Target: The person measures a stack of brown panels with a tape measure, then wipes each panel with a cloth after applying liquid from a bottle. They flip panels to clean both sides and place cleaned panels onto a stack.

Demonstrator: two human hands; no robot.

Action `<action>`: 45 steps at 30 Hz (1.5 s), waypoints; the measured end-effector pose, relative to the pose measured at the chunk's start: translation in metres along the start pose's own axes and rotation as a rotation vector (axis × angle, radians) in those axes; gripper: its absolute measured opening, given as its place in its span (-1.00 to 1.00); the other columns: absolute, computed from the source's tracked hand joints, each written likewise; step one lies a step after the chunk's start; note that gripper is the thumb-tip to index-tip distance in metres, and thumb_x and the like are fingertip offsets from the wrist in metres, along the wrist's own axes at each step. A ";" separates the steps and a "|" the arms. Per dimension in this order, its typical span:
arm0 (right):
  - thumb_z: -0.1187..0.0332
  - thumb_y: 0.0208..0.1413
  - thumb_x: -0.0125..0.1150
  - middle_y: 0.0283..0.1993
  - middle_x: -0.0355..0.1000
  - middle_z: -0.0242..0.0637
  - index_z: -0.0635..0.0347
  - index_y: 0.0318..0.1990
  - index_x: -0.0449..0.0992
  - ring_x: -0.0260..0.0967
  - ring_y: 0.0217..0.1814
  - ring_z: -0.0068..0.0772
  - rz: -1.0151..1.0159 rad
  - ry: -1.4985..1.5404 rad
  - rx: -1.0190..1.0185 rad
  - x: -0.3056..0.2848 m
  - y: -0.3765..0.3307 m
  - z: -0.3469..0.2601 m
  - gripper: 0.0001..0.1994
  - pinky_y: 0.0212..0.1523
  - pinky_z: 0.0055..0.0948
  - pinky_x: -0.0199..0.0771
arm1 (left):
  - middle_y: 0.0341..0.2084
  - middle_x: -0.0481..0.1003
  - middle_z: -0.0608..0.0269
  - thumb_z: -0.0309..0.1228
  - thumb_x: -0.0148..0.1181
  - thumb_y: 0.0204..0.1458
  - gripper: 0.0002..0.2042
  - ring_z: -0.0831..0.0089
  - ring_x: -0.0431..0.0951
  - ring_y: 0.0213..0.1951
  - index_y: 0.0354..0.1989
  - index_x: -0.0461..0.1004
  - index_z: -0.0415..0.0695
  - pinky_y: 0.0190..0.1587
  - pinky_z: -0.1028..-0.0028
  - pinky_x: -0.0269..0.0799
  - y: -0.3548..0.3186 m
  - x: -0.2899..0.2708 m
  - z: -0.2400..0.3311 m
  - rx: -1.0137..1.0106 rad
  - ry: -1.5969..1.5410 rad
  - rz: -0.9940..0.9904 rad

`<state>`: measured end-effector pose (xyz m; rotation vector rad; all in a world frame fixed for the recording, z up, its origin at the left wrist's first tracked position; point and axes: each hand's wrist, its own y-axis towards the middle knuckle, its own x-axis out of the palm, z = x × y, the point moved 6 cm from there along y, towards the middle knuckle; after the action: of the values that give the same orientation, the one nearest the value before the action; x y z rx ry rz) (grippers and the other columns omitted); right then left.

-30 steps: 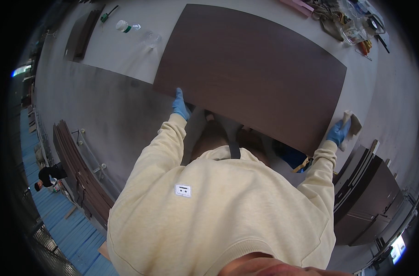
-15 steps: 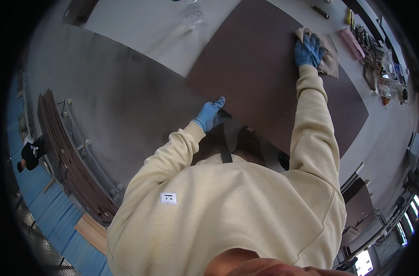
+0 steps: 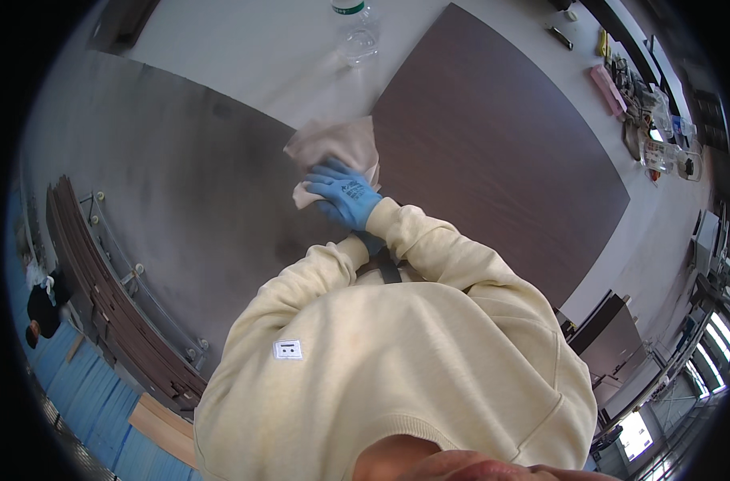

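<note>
- My right hand (image 3: 345,196), in a blue glove, lies flat with fingers spread on a beige cloth (image 3: 333,152), pressing it down rather than pinching it.
- Half a second ago this hand worked the cloth at the far right of the dark brown panel (image 3: 501,152); it now sits at the panel's near left corner, so the wiping stroke has crossed the whole board.
- My left hand (image 3: 371,243) is mostly hidden beneath the right wrist; only a strip of blue glove shows, and I cannot tell whether it is open or closed. Earlier it rested alone at the panel's near edge; the two hands have now come together.
- The cloth lies across the panel's left edge, partly on the panel and partly on the white surface (image 3: 245,48) beside it.
- Judgement: with the cloth at the corner, one pass over the panel appears complete; the panel's far side shows no visible residue at this resolution.
- A clear plastic bottle (image 3: 357,36) stands on the white surface beyond the cloth, well apart from it.
- Small tools and containers (image 3: 653,120) line the far right edge.
- Stacked dark boards (image 3: 108,297) lie on the floor at my left.
</note>
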<state>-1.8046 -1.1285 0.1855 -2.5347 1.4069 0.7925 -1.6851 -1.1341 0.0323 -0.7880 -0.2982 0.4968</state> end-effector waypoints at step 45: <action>0.07 -0.13 0.54 0.56 0.10 0.07 0.03 0.22 0.47 -0.01 0.61 0.24 0.355 -0.812 0.545 -0.165 -0.411 -0.062 -0.30 0.55 0.33 -0.13 | 0.06 0.58 0.05 -0.07 0.39 0.17 -0.49 0.09 0.64 0.05 0.18 0.51 -0.13 0.14 0.08 0.62 -0.068 0.070 0.129 0.029 -1.012 0.385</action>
<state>-1.5128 -0.7993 0.2680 -1.3349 1.4827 1.1168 -1.6608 -1.0608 0.1739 -0.5073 -1.0801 1.2516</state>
